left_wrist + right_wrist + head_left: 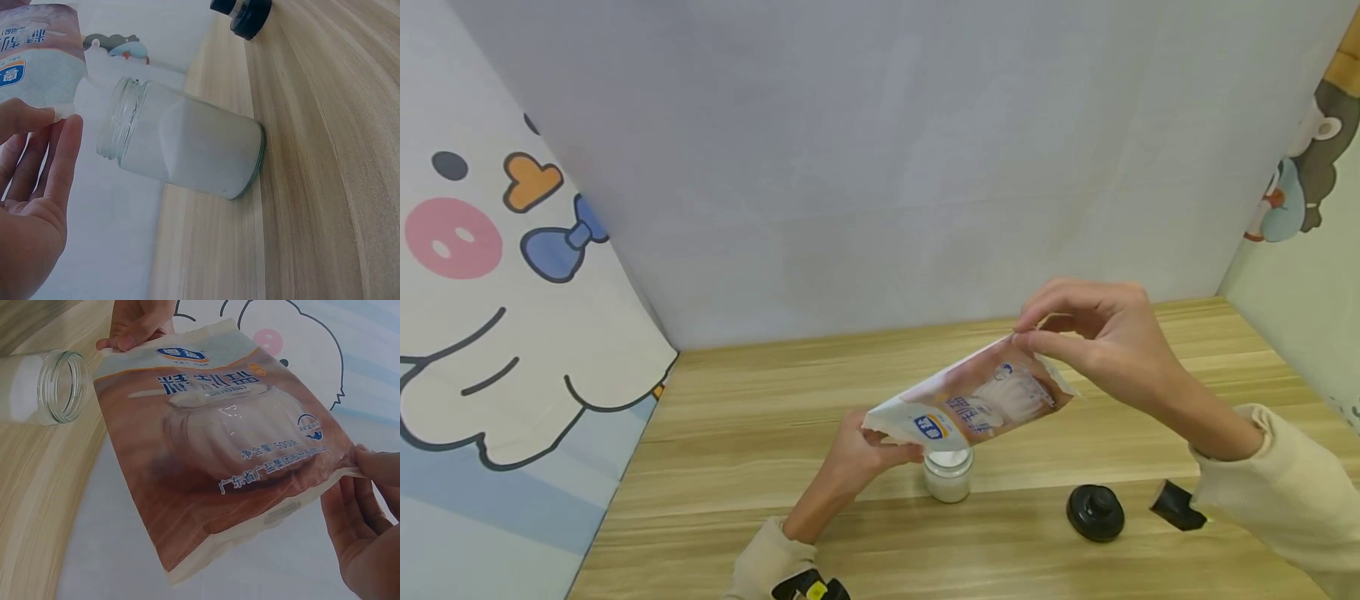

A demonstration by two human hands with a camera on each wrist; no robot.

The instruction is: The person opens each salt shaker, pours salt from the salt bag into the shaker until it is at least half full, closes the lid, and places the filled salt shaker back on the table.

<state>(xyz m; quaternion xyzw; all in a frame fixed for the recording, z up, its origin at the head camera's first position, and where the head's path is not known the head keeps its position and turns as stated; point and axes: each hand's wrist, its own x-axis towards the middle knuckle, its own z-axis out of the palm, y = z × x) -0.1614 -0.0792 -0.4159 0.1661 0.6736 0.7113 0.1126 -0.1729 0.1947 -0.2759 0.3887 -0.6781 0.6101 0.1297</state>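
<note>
A brown and white salt bag (977, 396) is held slanted above the table between both hands, its right end higher. My left hand (861, 454) pinches the lower, white end near the jar. With thumb and fingertips, my right hand (1105, 337) pinches the bag's raised end at a corner, as the right wrist view shows. Just below the bag stands a glass jar (194, 140), lidless and partly filled with white powder. In the head view the bag covers part of the jar's mouth. No falling powder shows in any view.
A black lid (1096, 512) with a knob lies on the wooden table (722, 467), right of the jar. A grey wall (910, 167) stands behind, and a panel with cartoon drawings (497, 333) rises at the left.
</note>
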